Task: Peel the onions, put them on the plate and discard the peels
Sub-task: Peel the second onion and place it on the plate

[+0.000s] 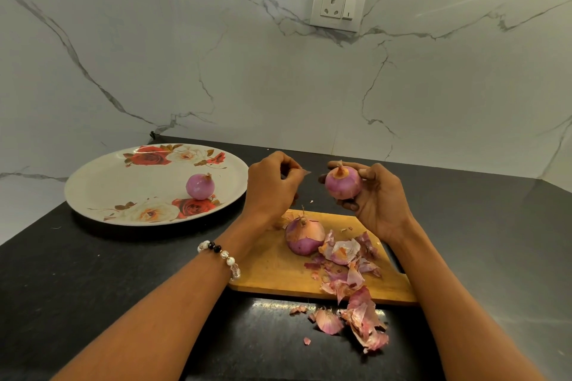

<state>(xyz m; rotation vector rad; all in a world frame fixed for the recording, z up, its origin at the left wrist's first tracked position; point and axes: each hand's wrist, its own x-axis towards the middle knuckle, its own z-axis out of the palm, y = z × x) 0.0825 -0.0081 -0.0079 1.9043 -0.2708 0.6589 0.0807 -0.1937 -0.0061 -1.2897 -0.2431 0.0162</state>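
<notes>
Now, onion in hand: my right hand cradles a nearly bare round purple onion above the far end of the board, fingers curled behind it, dry stem tip up.
Left hand: my left hand pinches a small papery flake of peel just beside that onion, thumb and fingers closed on it.
Doing this step well: I judge the last scraps cling near the stem, so I should let the flake fall onto the heap, turn the onion in my palm to check all round, then carry it to the plate.
Onions counted: three. One in my right hand, one peeled purple onion on the plate, one half-skinned onion lying on the board.
Plate: one white round plate with printed roses, left of the board, well clear of my hands.
Board: one light wooden chopping board on the black countertop.
Peels: one loose heap of pink-purple skins spilling off the board's near edge onto the counter; too many pieces to count.
</notes>
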